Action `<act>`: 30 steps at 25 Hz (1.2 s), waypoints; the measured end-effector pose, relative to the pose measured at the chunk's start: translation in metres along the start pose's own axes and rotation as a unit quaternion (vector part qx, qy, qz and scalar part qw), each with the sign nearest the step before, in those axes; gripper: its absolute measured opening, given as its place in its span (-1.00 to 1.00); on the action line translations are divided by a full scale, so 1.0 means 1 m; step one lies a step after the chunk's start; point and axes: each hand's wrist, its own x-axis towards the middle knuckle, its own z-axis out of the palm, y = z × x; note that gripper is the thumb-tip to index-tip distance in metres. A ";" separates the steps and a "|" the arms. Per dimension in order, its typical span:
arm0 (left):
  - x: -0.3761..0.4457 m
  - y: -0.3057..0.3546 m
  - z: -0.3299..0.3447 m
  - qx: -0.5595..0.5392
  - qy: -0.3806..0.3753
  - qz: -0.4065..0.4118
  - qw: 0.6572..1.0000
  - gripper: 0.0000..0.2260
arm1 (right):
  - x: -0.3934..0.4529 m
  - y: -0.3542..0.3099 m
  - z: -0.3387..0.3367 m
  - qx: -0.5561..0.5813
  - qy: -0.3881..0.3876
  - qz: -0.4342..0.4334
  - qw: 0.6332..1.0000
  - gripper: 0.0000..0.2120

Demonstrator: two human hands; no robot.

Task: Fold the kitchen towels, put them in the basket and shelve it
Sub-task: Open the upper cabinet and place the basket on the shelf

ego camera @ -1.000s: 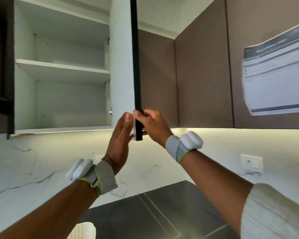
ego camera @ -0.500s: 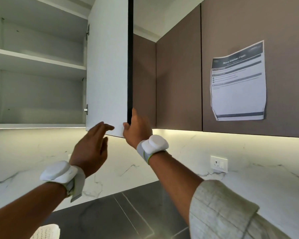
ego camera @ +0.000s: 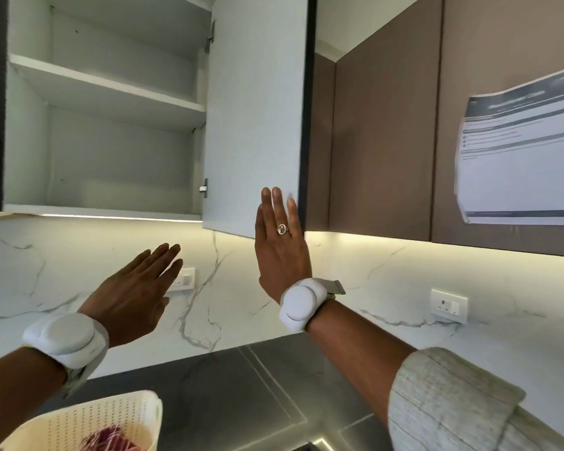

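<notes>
The right hand (ego camera: 282,252) was raised with its fingers straight and close together, held against the lower corner of the open cupboard door (ego camera: 258,109); whether the fingertips touched the door's inner face could not be told. It gripped nothing. A ring (ego camera: 282,228) sat on one finger, and a white wrist device (ego camera: 302,302) was strapped just below the hand, with a pale ribbed sleeve (ego camera: 446,402) pushed up the forearm.

The left hand (ego camera: 134,294) was lower and to the left, flat and slack with fingers extended toward the wall, holding nothing and touching nothing. It wore a matching white wrist device (ego camera: 67,338).

The door stood swung out to the right of the cupboard (ego camera: 111,125), its white inner face toward the camera and its dark edge on the right. Inside, a white shelf (ego camera: 108,89) crossed the cupboard above the bottom board. To the right ran closed brown cupboard fronts (ego camera: 385,141), and a printed sheet of paper (ego camera: 518,157) hung on the far right one, its text too blurred to read.

Below the cupboards a lit strip glowed over a white marbled wall (ego camera: 372,288) with a socket (ego camera: 449,305) on the right and another (ego camera: 184,279) behind the left hand's fingers.

The basket (ego camera: 88,418), cream and perforated, stood on the dark counter (ego camera: 225,385) at the near left, below the left forearm, with a red and white striped kitchen towel (ego camera: 111,439) inside it.
</notes>
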 end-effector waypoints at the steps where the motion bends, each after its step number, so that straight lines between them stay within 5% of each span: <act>1: -0.015 -0.011 0.006 -0.006 -0.017 -0.005 1.000 -0.35 | -0.001 -0.018 0.002 0.007 -0.004 -0.032 0.999 -0.38; 5: -0.087 -0.036 0.029 -0.052 -0.086 -0.059 0.993 -0.41 | -0.016 -0.100 0.025 0.168 -0.068 -0.155 0.971 -0.24; 8: -0.150 -0.012 0.057 -0.294 -0.139 -0.226 0.918 -0.48 | -0.058 -0.152 0.046 0.289 -0.126 -0.156 0.936 -0.24; 10: -0.198 0.003 0.073 -0.334 -0.172 -0.264 0.888 -0.47 | -0.112 -0.195 0.062 0.325 -0.184 -0.159 0.914 -0.21; 16: -0.275 -0.014 0.114 -0.292 -0.282 -0.296 0.865 -0.39 | -0.207 -0.268 0.094 0.376 -0.325 -0.150 0.855 -0.11; 24: -0.269 -0.038 0.171 -0.192 -0.364 -0.225 0.883 -0.41 | -0.214 -0.285 0.142 0.403 -0.347 -0.217 0.819 -0.27; 30: -0.251 -0.033 0.206 -0.100 -0.464 -0.217 0.853 -0.61 | -0.190 -0.268 0.208 0.434 -0.368 -0.221 0.792 -0.54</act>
